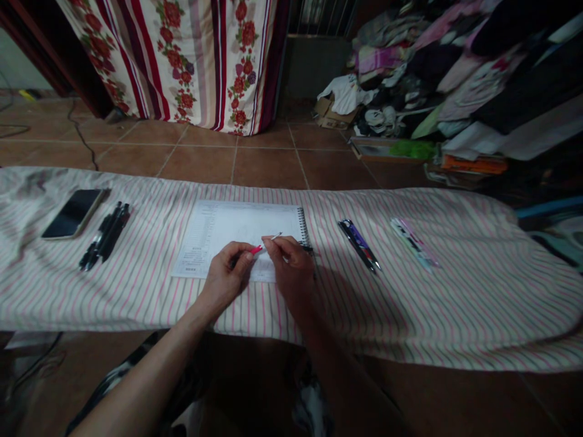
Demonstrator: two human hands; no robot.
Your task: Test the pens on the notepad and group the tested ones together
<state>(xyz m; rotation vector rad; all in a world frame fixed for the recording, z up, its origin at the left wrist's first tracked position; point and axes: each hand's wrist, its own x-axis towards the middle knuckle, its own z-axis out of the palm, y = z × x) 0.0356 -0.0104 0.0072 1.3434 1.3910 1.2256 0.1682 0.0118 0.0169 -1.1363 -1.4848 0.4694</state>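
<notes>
Above the near part of a white spiral notebook [241,221], my two hands are close together. My left hand [229,265] pinches a small pink-red pen piece [256,249], its tip pointing to the right. Between the fingertips of my right hand [293,267] is a thin pale stick [276,235] with a dark end, perhaps a pen refill. The two pieces nearly meet; whether they touch I cannot tell. A dark pen-like object [308,248] shows beside my right hand, mostly hidden by it.
A striped cloth [155,291] covers the ironing-board-shaped surface. On the left lie a phone [73,213] and several black pens [105,237]. To the right are dark pens [359,244] and pastel pens [414,244]. Beyond stand a floral curtain [204,60] and piled clothes [437,67].
</notes>
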